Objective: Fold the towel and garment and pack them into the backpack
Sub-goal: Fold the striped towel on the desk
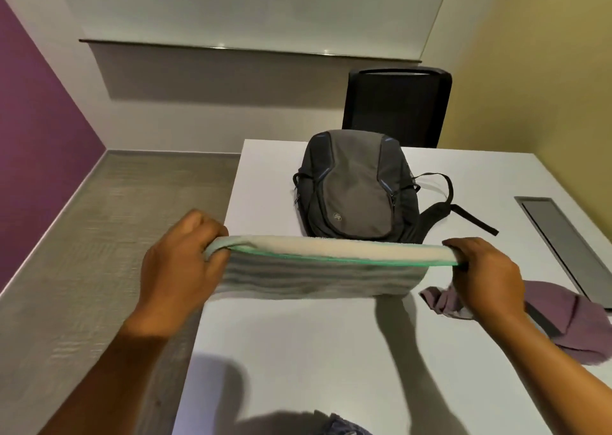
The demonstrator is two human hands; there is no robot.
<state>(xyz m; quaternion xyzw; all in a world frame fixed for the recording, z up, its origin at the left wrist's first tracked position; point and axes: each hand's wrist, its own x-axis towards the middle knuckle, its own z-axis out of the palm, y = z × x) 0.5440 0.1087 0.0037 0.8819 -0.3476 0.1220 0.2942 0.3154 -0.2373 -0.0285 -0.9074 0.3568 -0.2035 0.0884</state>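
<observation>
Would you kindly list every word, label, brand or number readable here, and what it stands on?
On the backpack, a round logo: too small and blurred to read.
No text shows on the towel, garment or table.

So a white table (pixel 298 352) is taking up most of the shot, with a grey cable hatch (pixel 563 236) sitting flush in its right side. A black chair (pixel 397 103) is standing at the far edge. A whiteboard (pixel 265 7) is hanging on the back wall, a purple wall (pixel 39 120) is running down the left, a yellow wall (pixel 530 70) is on the right, and grey carpet (pixel 99 219) is covering the floor.
</observation>
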